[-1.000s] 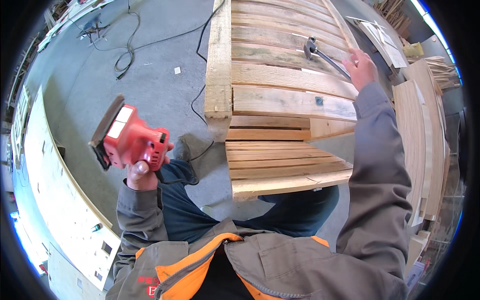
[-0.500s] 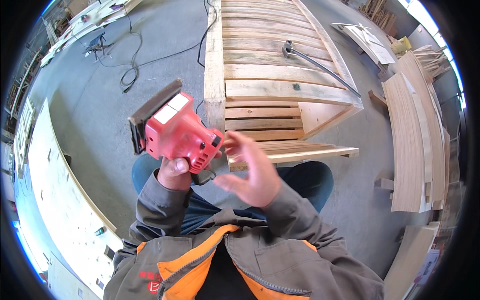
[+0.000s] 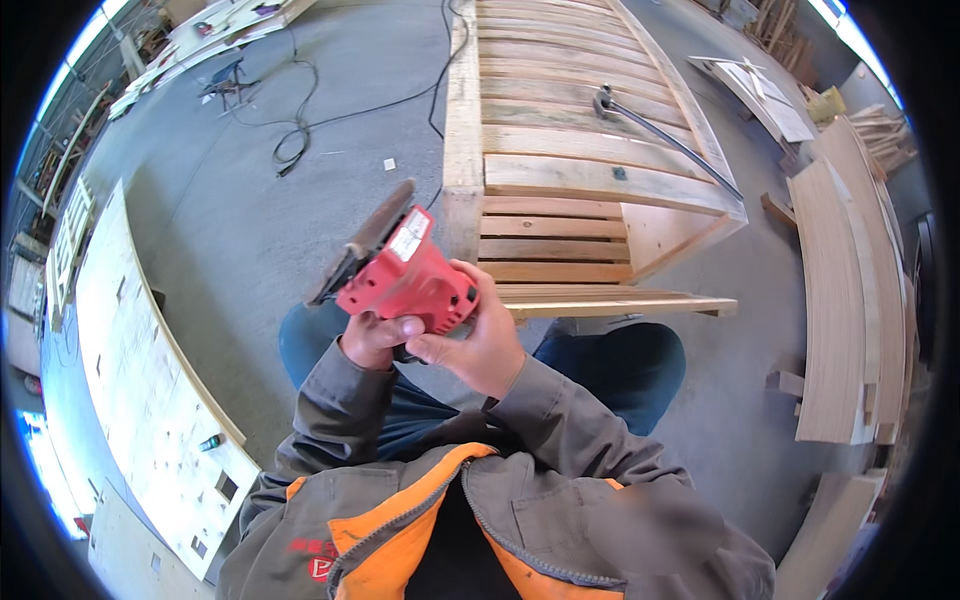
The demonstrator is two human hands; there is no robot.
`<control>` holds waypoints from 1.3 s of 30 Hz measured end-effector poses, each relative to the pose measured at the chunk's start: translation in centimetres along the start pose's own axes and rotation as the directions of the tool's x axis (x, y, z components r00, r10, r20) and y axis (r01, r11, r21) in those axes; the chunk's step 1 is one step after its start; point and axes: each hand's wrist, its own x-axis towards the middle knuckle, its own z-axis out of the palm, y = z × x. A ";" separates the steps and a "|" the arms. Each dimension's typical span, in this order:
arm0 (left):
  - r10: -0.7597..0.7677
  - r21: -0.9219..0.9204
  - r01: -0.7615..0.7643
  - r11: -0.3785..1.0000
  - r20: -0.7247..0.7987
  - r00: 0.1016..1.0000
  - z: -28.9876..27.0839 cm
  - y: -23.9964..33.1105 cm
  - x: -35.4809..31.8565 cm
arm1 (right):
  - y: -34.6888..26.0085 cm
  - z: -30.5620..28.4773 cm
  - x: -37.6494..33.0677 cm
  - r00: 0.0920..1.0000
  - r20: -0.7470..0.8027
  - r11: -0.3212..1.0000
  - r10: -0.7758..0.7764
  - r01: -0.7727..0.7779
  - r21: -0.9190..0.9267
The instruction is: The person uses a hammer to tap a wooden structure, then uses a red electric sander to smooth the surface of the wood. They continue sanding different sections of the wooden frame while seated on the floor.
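A red electric sander (image 3: 405, 285) is held up in front of my body, tilted with its dark sanding pad (image 3: 365, 240) turned to the upper left. My left hand (image 3: 375, 338) grips its lower side, thumb lying along the red housing. Around the other end of the body wraps my right hand (image 3: 485, 340), fingers behind it and thumb near the left thumb. Just beyond the sander stands a slatted wooden frame (image 3: 464, 170), like a crate or bench. On its slatted top lies a long metal bar tool (image 3: 672, 148) with a clamp-like head.
Black cable (image 3: 375, 118) runs over the grey floor left of the frame. A long pale board (image 3: 150, 350) lies at the left. Stacked wooden planks (image 3: 840, 300) stand at the right, with more boards (image 3: 760, 95) behind. A small folding stand (image 3: 228, 80) sits far left.
My right hand, apart from the sander before, has closed round its end. The sander has turned slightly, its pad seen more edge-on. The whole view has shifted a little.
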 end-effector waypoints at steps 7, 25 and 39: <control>0.017 0.057 -0.022 0.998 0.086 0.996 0.6 0.8 1.5 | 0.1 -0.8 1.4 0.992 0.031 0.906 0.125 -0.127 0.405; 0.278 0.646 -0.204 0.736 -0.013 0.961 2.5 0.0 -2.4 | 1.9 -1.9 2.0 0.992 0.060 0.806 0.108 -0.123 0.579; 0.784 0.950 -0.297 -0.095 0.255 0.566 3.4 -1.6 0.4 | -0.3 1.2 4.5 0.974 -0.199 0.954 0.110 -0.047 0.296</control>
